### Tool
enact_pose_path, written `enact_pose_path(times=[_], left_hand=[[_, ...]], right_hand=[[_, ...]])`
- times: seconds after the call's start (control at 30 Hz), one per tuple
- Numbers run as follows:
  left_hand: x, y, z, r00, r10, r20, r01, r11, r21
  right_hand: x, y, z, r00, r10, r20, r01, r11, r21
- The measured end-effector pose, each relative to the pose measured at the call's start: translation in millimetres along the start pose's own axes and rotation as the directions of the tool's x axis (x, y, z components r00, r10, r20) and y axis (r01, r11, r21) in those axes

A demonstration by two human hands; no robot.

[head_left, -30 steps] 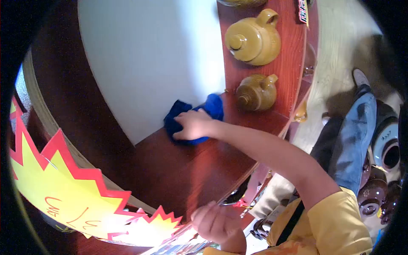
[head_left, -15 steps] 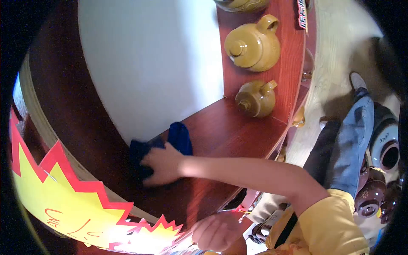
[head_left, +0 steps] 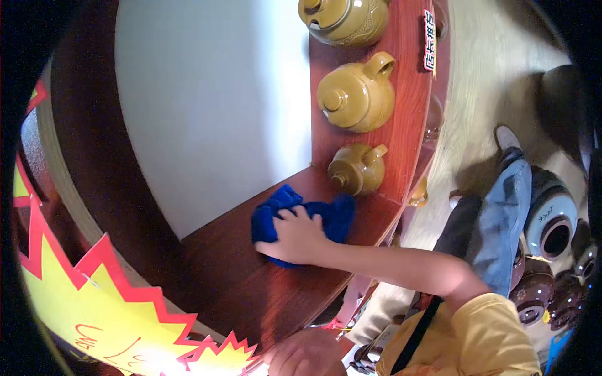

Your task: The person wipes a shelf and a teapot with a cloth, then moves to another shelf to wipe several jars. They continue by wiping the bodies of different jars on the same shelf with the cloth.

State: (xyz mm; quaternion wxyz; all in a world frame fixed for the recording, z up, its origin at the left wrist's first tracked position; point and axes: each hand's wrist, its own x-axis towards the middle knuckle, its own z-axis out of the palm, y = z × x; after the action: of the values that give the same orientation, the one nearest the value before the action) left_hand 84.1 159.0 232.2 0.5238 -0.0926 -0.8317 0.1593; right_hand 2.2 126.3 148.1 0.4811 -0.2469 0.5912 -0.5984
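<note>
My right hand point(head_left: 295, 237) presses flat on a crumpled blue cloth point(head_left: 329, 216) on the dark red wooden shelf point(head_left: 238, 282). The cloth lies just short of a small mustard-yellow ceramic pot point(head_left: 356, 169). My right arm, in a yellow sleeve, reaches in from the lower right. My left hand point(head_left: 304, 356) sits with curled fingers at the shelf's front edge, partly cut off by the frame, beside a yellow and red starburst sign point(head_left: 94, 301). What it grips is hidden.
A larger yellow lidded pot point(head_left: 354, 97) and a third one point(head_left: 342, 19) stand further along the shelf, against a white wall point(head_left: 207, 106). A price label point(head_left: 430, 41) sits on the shelf edge. Dark glazed jars point(head_left: 552, 219) stand on the floor by my legs.
My right hand swept the blue cloth away from the small pot along the shelf, then back toward it. The view shifted, bringing a third pot into sight.
</note>
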Motion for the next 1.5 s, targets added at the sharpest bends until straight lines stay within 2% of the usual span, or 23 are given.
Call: enact_pose_path(times=[0.07,0.17,0.3,0.37,0.43,0.5,0.57,0.6,0.63,0.73,0.83,0.9,0.97,1.03,1.13,1.17,1.23,1.27,1.3,1.33,1.4,1.5], left_hand=[[-6,-2,1,1.0,-0.003,0.01,0.003,1.0,-0.017],[-9,-5,-1,1.0,-0.002,0.031,0.003,0.999,-0.039],[-10,-15,6,0.999,0.03,0.02,-0.028,0.997,-0.066],[-11,-16,7,0.999,0.037,0.028,-0.035,0.996,-0.08],[-12,-16,5,0.998,0.044,0.047,-0.04,0.995,-0.092],[-10,-16,1,0.996,0.056,0.065,-0.049,0.994,-0.099],[-9,-16,0,0.994,0.075,0.074,-0.068,0.992,-0.103],[-7,-16,-1,0.993,0.085,0.078,-0.076,0.991,-0.107],[-7,-15,-2,0.993,0.093,0.079,-0.085,0.991,-0.104],[-4,-12,-10,0.987,0.129,0.091,-0.122,0.99,-0.077],[-1,-10,-16,0.981,0.164,0.108,-0.156,0.985,-0.079],[0,-4,-18,0.977,0.179,0.112,-0.17,0.981,-0.09],[6,7,-22,0.976,0.183,0.115,-0.173,0.981,-0.092],[11,15,-25,0.961,0.049,0.271,-0.065,0.997,0.051],[13,16,-19,0.967,0.037,0.254,-0.023,0.998,-0.058],[12,18,-20,0.969,0.035,0.245,-0.019,0.998,-0.064],[9,25,-13,0.959,-0.062,0.277,0.097,0.989,-0.114],[10,30,-8,0.961,-0.067,0.27,0.103,0.987,-0.122],[12,35,-5,0.945,-0.067,0.319,0.114,0.985,-0.132],[13,40,-4,0.926,-0.066,0.372,0.127,0.982,-0.141],[14,50,3,0.922,-0.092,0.376,0.167,0.971,-0.171],[16,65,14,0.91,-0.159,0.384,0.26,0.939,-0.226]], right_hand=[[35,2,13,0.998,0.012,-0.061,-0.009,0.999,0.05],[56,7,8,0.998,0.067,-0.02,-0.067,0.998,0.014],[-3,12,10,0.971,-0.161,-0.175,0.154,0.987,-0.056],[-40,18,-12,0.973,-0.22,-0.065,0.218,0.975,-0.032],[-70,32,-22,0.968,-0.233,-0.093,0.231,0.972,-0.036],[-95,51,-37,0.966,-0.254,-0.045,0.255,0.967,0.014],[-111,71,-55,0.99,-0.143,0.006,0.142,0.989,0.049],[-115,86,-53,0.986,-0.14,-0.087,0.146,0.987,0.064],[-118,96,-62,0.99,-0.105,-0.096,0.112,0.991,0.072],[-106,133,-75,0.994,0.097,-0.049,-0.096,0.995,0.018],[-76,171,-77,0.948,0.319,-0.024,-0.32,0.945,-0.068],[-58,190,-73,0.961,0.277,-0.017,-0.277,0.961,0.013],[-56,194,-80,0.956,0.293,0.01,-0.293,0.956,0.004],[-63,193,-88,0.952,0.306,0.022,-0.306,0.952,0.003],[-82,198,-107,0.913,0.406,-0.038,-0.407,0.902,-0.141],[-89,199,-110,0.912,0.407,-0.049,-0.41,0.901,-0.143],[-103,187,-124,0.868,0.469,-0.164,-0.492,0.857,-0.155],[-113,175,-135,0.859,0.47,-0.203,-0.493,0.867,-0.077],[-119,171,-144,0.853,0.478,-0.21,-0.501,0.862,-0.076],[-124,170,-151,0.841,0.457,-0.288,-0.446,0.889,0.107],[-134,155,-172,0.8,0.427,-0.42,-0.261,0.88,0.398],[-122,174,-195,0.687,0.358,-0.632,-0.201,0.93,0.309]])
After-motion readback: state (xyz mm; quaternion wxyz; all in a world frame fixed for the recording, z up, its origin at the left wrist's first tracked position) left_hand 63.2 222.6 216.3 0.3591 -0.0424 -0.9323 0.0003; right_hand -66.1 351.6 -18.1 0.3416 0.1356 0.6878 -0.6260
